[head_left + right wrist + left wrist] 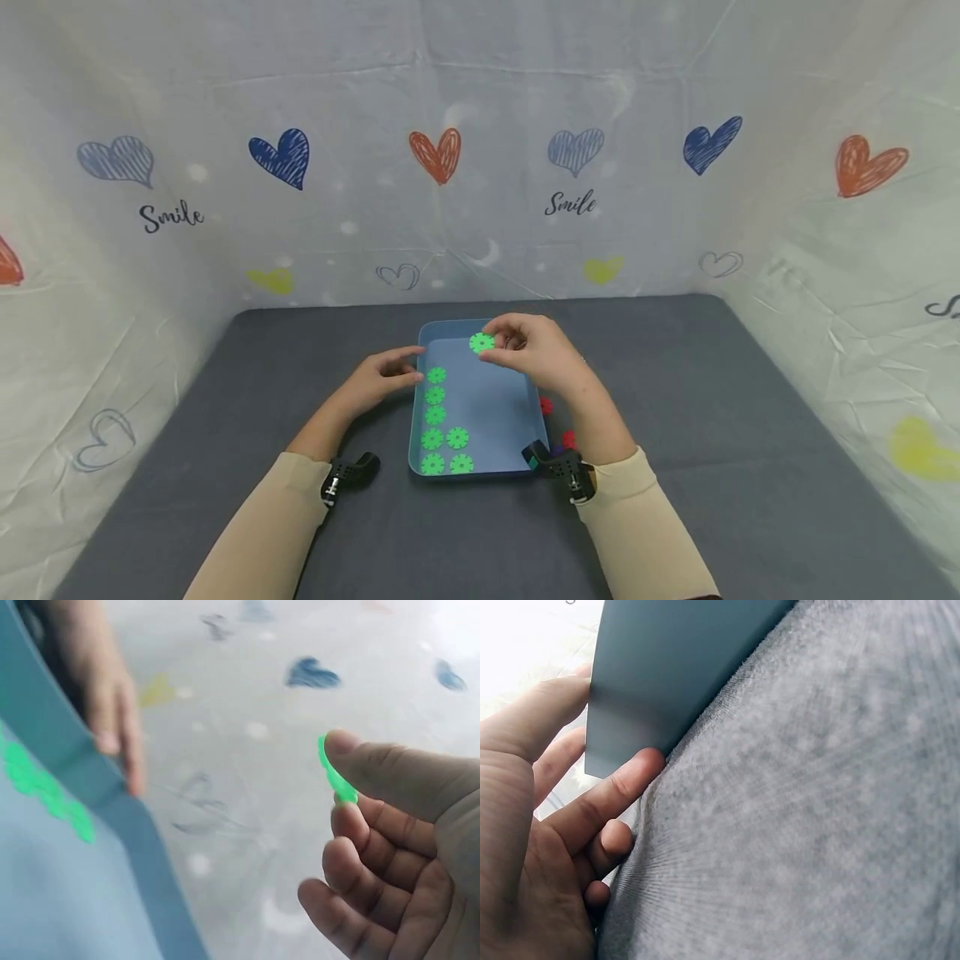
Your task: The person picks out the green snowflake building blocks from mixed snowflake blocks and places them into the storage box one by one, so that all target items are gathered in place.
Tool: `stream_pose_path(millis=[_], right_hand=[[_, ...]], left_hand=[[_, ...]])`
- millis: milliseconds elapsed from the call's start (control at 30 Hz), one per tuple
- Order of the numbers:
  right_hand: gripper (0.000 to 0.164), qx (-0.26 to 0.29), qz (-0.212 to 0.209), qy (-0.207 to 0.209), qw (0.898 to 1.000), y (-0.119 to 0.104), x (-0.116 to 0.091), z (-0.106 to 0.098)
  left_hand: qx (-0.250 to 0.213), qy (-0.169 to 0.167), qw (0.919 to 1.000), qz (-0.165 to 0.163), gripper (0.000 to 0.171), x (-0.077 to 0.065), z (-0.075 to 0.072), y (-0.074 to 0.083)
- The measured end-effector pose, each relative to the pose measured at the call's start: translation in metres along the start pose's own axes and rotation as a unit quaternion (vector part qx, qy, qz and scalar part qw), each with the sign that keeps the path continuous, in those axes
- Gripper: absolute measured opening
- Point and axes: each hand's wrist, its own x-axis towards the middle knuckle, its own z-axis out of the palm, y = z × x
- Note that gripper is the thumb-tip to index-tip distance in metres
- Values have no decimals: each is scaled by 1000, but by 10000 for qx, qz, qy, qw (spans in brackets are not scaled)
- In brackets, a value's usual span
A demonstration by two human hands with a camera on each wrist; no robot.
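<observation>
My right hand [536, 350] is raised over the far part of a blue tray [495, 408]. Between thumb and fingertips it pinches a green notched plastic disc [336, 771], held up on edge. My left hand [378, 379] is at the tray's left side, with its fingers about the side wall [652, 667], some at the rim and one low against the outside. Inside the tray, several more green notched discs [435, 415] lie flat in a column along the left side, with a second short column beside its near end.
Red discs [569, 439] lie on the grey cloth right of the tray, partly hidden by my right forearm. The dark grey table cover [315, 333] surrounds the tray. Behind it hangs a pale sheet [495, 100] printed with hearts. A camera [555, 462] is strapped to each wrist.
</observation>
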Motion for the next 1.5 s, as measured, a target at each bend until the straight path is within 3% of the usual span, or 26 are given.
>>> stream_pose_path(millis=[267, 500, 733, 867, 1167, 1500], right_hand=[[29, -676, 1, -588, 9960, 9, 11, 39], [27, -1506, 221, -1259, 9803, 25, 10, 64], [27, -2123, 256, -1422, 9665, 34, 6, 84], [28, -2121, 259, -1350, 9675, 35, 6, 89], [29, -1792, 296, -1518, 9716, 34, 7, 82], [36, -1031, 501, -1163, 9866, 22, 3, 26]], left_hand=[[14, -10, 10000, -29, 57, 0, -1, 6], [-91, -39, 9999, -99, 59, -2, -1, 2], [-132, -108, 9999, 10, 58, -3, 0, 1], [-123, -100, 9999, 35, 57, -2, 0, 1], [-162, -97, 9997, 156, 57, -3, -1, 1], [-67, -86, 9999, 56, 58, -3, 0, 3]])
